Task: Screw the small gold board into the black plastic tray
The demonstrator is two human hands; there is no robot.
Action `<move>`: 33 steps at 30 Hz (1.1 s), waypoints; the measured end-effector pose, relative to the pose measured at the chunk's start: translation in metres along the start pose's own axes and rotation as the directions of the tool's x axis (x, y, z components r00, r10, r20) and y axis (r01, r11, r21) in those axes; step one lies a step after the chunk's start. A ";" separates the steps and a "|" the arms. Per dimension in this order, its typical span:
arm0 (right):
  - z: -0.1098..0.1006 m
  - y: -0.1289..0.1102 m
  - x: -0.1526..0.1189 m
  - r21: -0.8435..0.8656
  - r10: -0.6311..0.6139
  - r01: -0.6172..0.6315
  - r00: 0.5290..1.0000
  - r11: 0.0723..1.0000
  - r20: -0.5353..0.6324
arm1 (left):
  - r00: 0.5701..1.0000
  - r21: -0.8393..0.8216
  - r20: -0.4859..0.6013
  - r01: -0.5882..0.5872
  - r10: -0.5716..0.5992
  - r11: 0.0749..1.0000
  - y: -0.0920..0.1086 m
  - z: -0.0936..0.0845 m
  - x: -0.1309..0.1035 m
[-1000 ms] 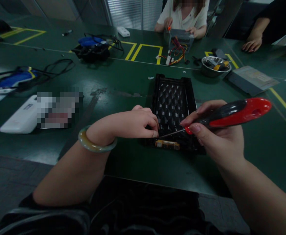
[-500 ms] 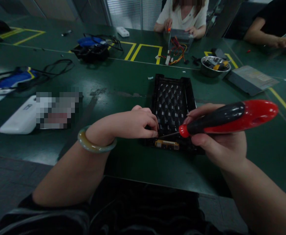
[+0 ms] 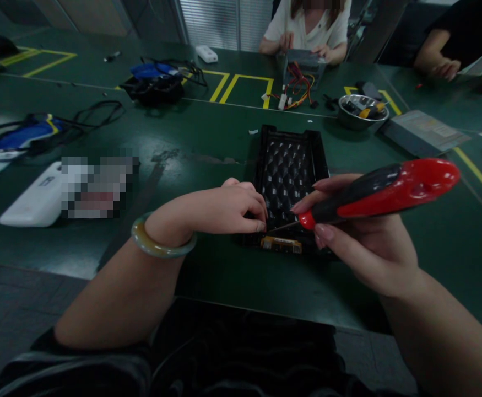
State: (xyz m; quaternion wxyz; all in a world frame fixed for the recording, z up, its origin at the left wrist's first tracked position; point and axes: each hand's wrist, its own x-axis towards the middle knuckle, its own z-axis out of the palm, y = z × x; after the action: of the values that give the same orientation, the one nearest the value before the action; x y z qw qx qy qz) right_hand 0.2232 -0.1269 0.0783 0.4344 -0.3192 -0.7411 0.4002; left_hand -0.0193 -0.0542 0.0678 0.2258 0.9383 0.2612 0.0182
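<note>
A black plastic case (image 3: 289,165) with a studded inner floor lies in front of me. Along its near edge sits a small brown circuit board (image 3: 282,245) with a pale connector. My left hand (image 3: 243,208) is closed over the case's left wall near that corner, thumb and forefinger by the screwdriver's tip. In my right hand (image 3: 360,242) is a red and black screwdriver (image 3: 393,190). Its thin shaft slants left and down to the case's near-left corner by the board. Whatever the tip touches is hidden by my left fingertips.
Left lie a white device shell (image 3: 38,198) and a blurred-out item. Blue cabled bundles (image 3: 153,82) stand farther back. Beyond the case are a metal bowl (image 3: 362,118) of tools, a grey metal panel (image 3: 424,132) and a wired metal box (image 3: 304,69) that another person handles.
My right hand and the screwdriver handle have shifted slightly left, with the handle's end a little higher. My left hand and the case have stayed put. Co-workers' hands have moved.
</note>
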 end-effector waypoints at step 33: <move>-0.025 0.070 0.035 0.010 -0.137 0.213 0.664 0.977 -0.735 | 0.964 0.037 -0.255 0.092 -0.079 0.995 0.007 0.008 0.012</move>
State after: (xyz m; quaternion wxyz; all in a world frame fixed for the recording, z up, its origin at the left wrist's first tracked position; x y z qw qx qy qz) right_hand 0.2395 -0.0568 0.0384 0.7449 -0.3582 -0.5134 0.2308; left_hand -0.0046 -0.0566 0.0628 0.1682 0.9214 0.3286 0.1217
